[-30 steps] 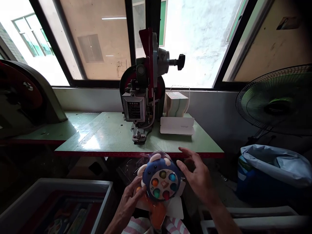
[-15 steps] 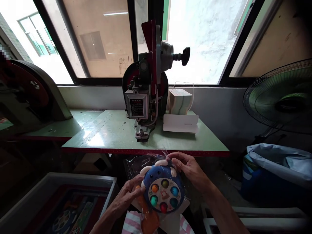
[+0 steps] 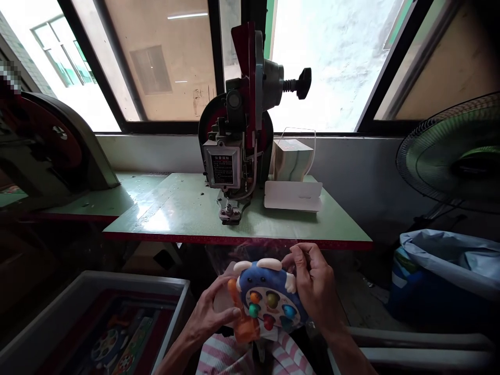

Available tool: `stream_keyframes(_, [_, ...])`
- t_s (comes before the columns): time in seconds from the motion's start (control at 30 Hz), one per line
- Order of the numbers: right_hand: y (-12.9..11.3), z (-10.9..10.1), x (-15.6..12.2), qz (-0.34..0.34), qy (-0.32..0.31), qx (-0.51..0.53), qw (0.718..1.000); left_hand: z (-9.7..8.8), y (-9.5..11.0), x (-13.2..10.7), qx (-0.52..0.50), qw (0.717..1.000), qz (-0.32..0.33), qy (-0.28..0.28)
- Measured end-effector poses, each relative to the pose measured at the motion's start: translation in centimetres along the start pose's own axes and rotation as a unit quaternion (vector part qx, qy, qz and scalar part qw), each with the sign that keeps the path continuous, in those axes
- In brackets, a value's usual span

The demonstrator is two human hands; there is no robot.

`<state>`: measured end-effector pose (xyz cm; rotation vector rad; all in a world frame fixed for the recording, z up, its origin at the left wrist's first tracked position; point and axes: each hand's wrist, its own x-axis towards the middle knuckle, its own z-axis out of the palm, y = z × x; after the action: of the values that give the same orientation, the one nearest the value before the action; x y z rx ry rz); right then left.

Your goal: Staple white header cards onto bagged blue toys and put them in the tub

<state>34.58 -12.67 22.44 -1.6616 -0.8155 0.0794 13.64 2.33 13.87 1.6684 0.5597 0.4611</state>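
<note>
A round blue toy with white horns and coloured buttons on its face sits in a clear plastic bag over my lap. My left hand grips its left side, fingers curled beside an orange piece in the bag. My right hand is closed over the toy's upper right edge, fingers pressed on the bag. Both hands hold it just below the green table's front edge.
A red and grey press machine stands on the green table, with a white card box and card stack to its right. A grey crate holds boxed toys at lower left. A fan and blue bag are at right.
My right hand came from open above the toy to closing on its upper right. The toy tilted and shifted right, and the orange piece rose on its left side.
</note>
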Motion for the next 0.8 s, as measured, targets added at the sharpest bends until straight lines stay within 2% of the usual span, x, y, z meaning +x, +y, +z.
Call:
stream_keyframes(0.1, [0.0, 0.0, -0.1, 0.041, 0.022, 0.009, 0.999, 0.3, -0.1, -0.3, 0.020, 1.000, 0.016, 0.005])
stream_keyframes(0.27, [0.9, 0.1, -0.9, 0.074, 0.057, 0.032, 0.995, 0.6, -0.3, -0.4, -0.011, 0.998, 0.013, 0.054])
stream_keyframes(0.37, [2.0, 0.3, -1.5, 0.104, 0.081, 0.066, 0.989, 0.3, -0.3, -0.6, -0.032, 0.998, 0.007, 0.061])
stream_keyframes(0.47, [3.8, 0.8, -1.6, 0.163, 0.085, 0.129, 0.974, -0.5, -0.2, -1.0, -0.090, 0.994, -0.026, 0.049])
stream_keyframes(0.6, [6.3, 2.2, -1.8, 0.208, 0.039, 0.213, 0.954, -1.3, -0.4, -1.3, -0.138, 0.989, -0.036, 0.037])
stream_keyframes(0.67, [7.2, 3.0, -1.9, 0.221, 0.048, 0.229, 0.947, -1.5, -0.6, -1.4, -0.139, 0.989, -0.039, 0.033])
stream_keyframes(0.8, [8.0, 4.3, -2.3, 0.239, 0.076, 0.229, 0.940, -1.2, -0.4, -1.4, -0.110, 0.993, -0.029, -0.016])
